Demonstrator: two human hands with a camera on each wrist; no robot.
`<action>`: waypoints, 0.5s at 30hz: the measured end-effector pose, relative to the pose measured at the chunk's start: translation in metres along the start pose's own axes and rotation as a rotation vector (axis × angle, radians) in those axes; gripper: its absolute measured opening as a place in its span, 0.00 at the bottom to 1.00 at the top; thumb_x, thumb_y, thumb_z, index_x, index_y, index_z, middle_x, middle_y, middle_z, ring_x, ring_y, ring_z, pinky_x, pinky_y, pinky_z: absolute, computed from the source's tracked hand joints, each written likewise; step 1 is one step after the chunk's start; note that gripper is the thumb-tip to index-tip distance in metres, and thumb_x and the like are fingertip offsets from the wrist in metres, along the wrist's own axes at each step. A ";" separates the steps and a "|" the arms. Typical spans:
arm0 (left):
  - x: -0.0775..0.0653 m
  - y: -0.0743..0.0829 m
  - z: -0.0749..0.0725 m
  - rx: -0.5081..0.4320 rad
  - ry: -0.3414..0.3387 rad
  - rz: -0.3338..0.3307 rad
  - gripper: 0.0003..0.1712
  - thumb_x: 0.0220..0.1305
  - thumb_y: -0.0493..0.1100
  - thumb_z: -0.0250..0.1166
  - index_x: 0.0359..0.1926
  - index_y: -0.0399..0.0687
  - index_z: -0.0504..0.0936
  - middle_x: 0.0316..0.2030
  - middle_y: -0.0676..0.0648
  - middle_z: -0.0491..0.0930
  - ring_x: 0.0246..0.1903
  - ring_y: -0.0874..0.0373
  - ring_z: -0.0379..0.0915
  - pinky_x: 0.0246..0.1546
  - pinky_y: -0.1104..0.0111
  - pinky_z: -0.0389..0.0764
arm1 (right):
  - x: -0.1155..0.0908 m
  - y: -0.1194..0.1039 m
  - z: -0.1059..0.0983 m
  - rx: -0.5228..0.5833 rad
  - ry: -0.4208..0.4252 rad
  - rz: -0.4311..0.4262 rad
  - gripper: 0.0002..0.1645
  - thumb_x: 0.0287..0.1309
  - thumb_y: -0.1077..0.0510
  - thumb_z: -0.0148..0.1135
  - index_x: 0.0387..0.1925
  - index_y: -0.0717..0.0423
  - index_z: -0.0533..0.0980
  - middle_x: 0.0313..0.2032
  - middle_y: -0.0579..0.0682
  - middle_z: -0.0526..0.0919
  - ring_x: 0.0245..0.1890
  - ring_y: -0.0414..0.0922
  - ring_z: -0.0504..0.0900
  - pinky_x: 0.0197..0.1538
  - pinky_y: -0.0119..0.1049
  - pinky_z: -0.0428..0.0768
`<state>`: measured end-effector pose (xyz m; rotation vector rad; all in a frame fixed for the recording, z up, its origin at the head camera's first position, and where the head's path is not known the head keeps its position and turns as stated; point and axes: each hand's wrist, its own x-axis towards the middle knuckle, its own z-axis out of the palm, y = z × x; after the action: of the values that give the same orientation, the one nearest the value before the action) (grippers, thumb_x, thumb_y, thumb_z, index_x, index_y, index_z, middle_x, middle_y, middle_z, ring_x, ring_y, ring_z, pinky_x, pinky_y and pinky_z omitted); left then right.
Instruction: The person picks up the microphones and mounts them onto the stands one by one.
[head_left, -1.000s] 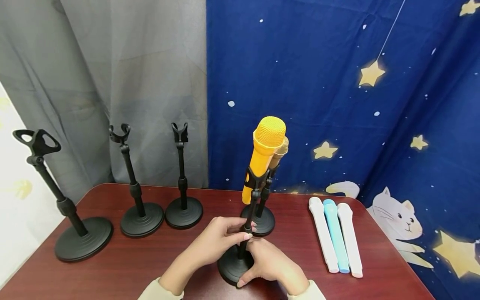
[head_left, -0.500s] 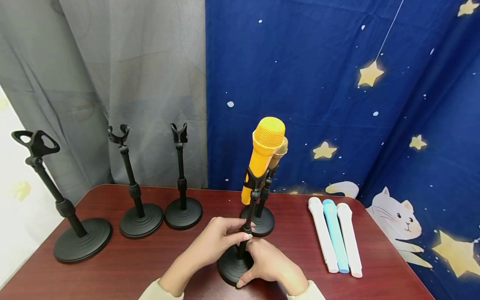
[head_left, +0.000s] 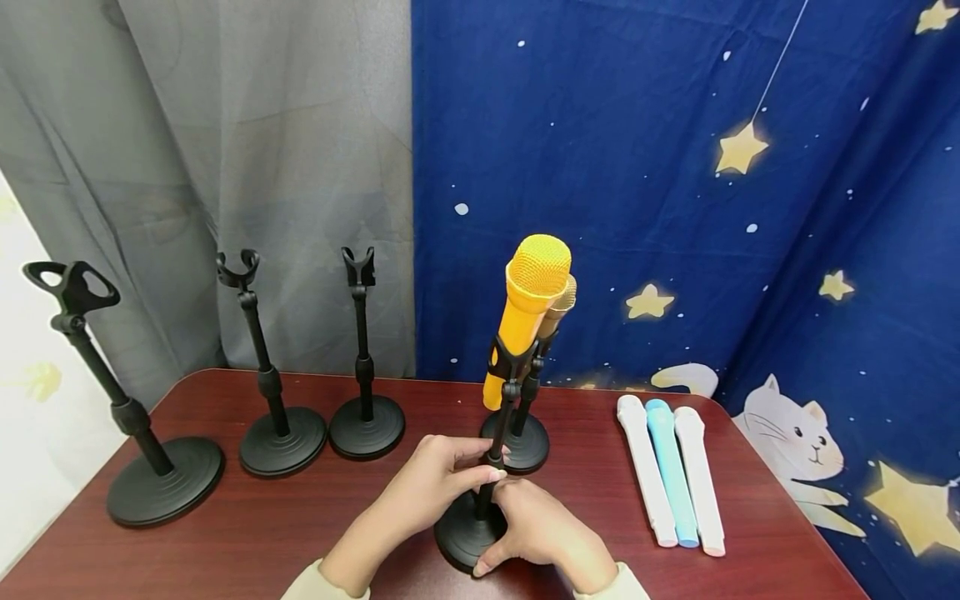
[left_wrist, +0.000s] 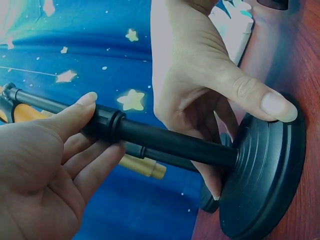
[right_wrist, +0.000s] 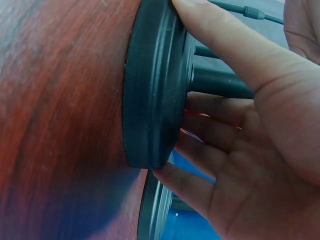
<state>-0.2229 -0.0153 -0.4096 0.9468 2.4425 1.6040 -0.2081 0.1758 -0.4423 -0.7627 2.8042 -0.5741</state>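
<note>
Black microphone stand (head_left: 501, 429), upright on counter (head_left: 600, 467); yellow microphone (head_left: 531, 304) seated in top clip. Left grip (head_left: 429, 479) pinching collar (left_wrist: 107, 124); right grip (head_left: 542, 518) spanning base (head_left: 463, 537). Probably stiff, smooth, bottom-weighted yet tippy when loaded; best held at collar and base together.

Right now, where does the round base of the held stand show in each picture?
Head: round base, bottom centre.
Left wrist: base at lower right.
Right wrist: base at upper middle, seen nearly edge-on.
Shared landmark: the reddish table.
</note>
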 end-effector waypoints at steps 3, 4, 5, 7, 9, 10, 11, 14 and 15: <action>0.000 0.000 0.001 0.016 0.025 0.007 0.22 0.66 0.44 0.69 0.57 0.38 0.84 0.48 0.41 0.88 0.41 0.58 0.88 0.40 0.69 0.87 | 0.000 0.000 0.000 -0.005 0.001 0.003 0.45 0.30 0.40 0.87 0.54 0.50 0.81 0.48 0.36 0.85 0.48 0.31 0.79 0.53 0.31 0.79; 0.000 0.000 0.002 0.018 0.031 0.007 0.22 0.65 0.44 0.69 0.57 0.37 0.84 0.49 0.41 0.88 0.41 0.57 0.88 0.40 0.68 0.87 | 0.000 -0.001 0.000 -0.007 0.002 0.003 0.45 0.30 0.40 0.87 0.54 0.50 0.81 0.48 0.37 0.85 0.48 0.31 0.79 0.53 0.31 0.79; 0.000 0.001 0.002 0.020 0.035 0.005 0.22 0.65 0.44 0.70 0.56 0.37 0.84 0.49 0.40 0.88 0.41 0.57 0.88 0.40 0.68 0.87 | 0.000 -0.001 0.000 -0.009 0.004 0.003 0.45 0.30 0.40 0.87 0.54 0.51 0.81 0.48 0.37 0.85 0.47 0.31 0.79 0.53 0.31 0.79; 0.000 0.002 0.002 0.023 0.045 -0.001 0.23 0.64 0.45 0.70 0.56 0.36 0.84 0.48 0.39 0.88 0.42 0.56 0.88 0.40 0.67 0.88 | 0.000 -0.001 0.000 -0.011 0.006 0.001 0.46 0.30 0.40 0.87 0.54 0.51 0.81 0.48 0.37 0.85 0.47 0.31 0.79 0.53 0.31 0.79; -0.001 0.003 0.003 0.026 0.056 -0.008 0.24 0.63 0.45 0.71 0.56 0.35 0.84 0.47 0.39 0.88 0.42 0.55 0.88 0.39 0.68 0.88 | 0.000 -0.001 0.000 -0.011 0.008 -0.001 0.46 0.29 0.40 0.87 0.54 0.50 0.80 0.48 0.37 0.85 0.47 0.31 0.79 0.53 0.31 0.79; -0.001 0.003 0.003 0.027 0.063 -0.009 0.24 0.62 0.45 0.72 0.55 0.35 0.84 0.47 0.39 0.88 0.42 0.54 0.88 0.39 0.68 0.87 | 0.000 -0.001 0.000 -0.010 0.008 -0.001 0.46 0.29 0.40 0.87 0.55 0.50 0.80 0.48 0.37 0.85 0.47 0.31 0.79 0.53 0.30 0.79; -0.001 0.003 0.004 0.027 0.070 -0.011 0.24 0.62 0.45 0.72 0.55 0.35 0.84 0.46 0.39 0.88 0.42 0.54 0.88 0.39 0.68 0.87 | 0.000 -0.001 0.000 -0.006 0.007 0.001 0.47 0.29 0.40 0.87 0.55 0.51 0.80 0.49 0.37 0.85 0.47 0.31 0.79 0.53 0.30 0.79; -0.001 0.004 0.005 0.019 0.088 -0.017 0.24 0.61 0.45 0.73 0.54 0.34 0.85 0.47 0.38 0.88 0.44 0.52 0.88 0.38 0.69 0.87 | 0.000 -0.001 0.000 0.002 0.004 0.008 0.48 0.29 0.40 0.87 0.56 0.51 0.79 0.49 0.37 0.85 0.48 0.31 0.79 0.54 0.30 0.79; -0.001 0.004 0.005 0.014 0.092 -0.019 0.24 0.61 0.45 0.73 0.54 0.34 0.85 0.47 0.38 0.88 0.44 0.52 0.88 0.38 0.69 0.87 | 0.000 -0.001 0.000 0.003 0.004 0.010 0.48 0.29 0.40 0.87 0.57 0.51 0.79 0.49 0.37 0.85 0.48 0.31 0.79 0.54 0.30 0.79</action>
<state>-0.2186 -0.0106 -0.4089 0.8680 2.5179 1.6622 -0.2070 0.1748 -0.4420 -0.7473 2.8082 -0.5789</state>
